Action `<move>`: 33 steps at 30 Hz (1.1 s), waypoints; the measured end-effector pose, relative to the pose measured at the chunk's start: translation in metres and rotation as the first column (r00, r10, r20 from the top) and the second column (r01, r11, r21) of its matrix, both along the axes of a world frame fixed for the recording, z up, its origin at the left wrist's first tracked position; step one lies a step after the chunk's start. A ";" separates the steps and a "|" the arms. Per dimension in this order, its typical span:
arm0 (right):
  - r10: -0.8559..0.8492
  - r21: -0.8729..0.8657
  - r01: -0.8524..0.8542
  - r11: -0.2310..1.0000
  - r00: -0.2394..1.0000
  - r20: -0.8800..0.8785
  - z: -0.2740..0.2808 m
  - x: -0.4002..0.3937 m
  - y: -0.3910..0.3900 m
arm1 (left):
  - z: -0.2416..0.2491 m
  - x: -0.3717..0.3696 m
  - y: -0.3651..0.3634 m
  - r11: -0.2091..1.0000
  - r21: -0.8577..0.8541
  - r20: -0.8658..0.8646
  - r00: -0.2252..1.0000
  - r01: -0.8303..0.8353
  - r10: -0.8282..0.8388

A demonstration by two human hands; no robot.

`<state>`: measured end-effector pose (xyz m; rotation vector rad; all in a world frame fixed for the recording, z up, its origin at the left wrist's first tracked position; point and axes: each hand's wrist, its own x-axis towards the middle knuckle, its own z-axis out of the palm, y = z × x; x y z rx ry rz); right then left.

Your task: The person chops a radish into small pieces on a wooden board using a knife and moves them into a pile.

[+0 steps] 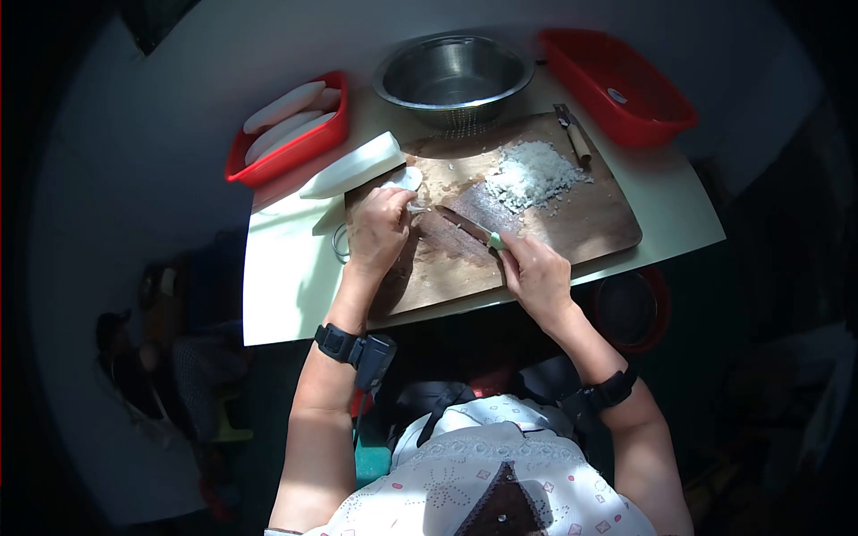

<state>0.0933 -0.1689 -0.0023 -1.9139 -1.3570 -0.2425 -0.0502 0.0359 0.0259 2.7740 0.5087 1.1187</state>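
My right hand (539,272) is closed round the light green handle of a knife (465,225), its blade pointing left over the wooden cutting board (581,228). At the board's left side my left hand (380,223) has its fingers bent together at small white pieces (416,206); what they grip is too small to make out. Just beyond those fingers lie white slices (404,179). A long white peeled radish (356,167) rests across the board's left back corner. Chopped white bits are heaped in a pile (534,175) on the right half of the board.
A steel bowl (454,76) stands behind the board. The red basket (337,134) at the left holds several white radishes; another red basket (639,112) is at the back right. A wooden-handled peeler (576,138) lies on the board's right. A person (143,357) is at the far left.
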 end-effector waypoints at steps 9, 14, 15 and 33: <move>-0.078 0.083 0.087 0.993 0.992 -0.100 0.003 0.035 -0.005 | 0.002 0.020 -0.052 0.893 -0.419 0.210 0.974 0.165 -0.082; -0.020 0.065 0.030 0.997 0.988 -0.150 -0.008 0.040 -0.008 | -0.028 0.024 -0.055 0.971 -0.201 0.075 0.990 0.129 -0.116; 0.007 0.079 0.004 0.997 0.990 -0.141 -0.007 0.040 -0.009 | -0.029 0.022 -0.055 0.979 -0.157 0.064 0.990 0.132 -0.123; 0.092 0.027 -0.094 0.995 0.993 0.074 -0.002 0.040 -0.015 | -0.030 0.030 -0.067 0.973 -0.209 -0.033 0.993 0.100 -0.109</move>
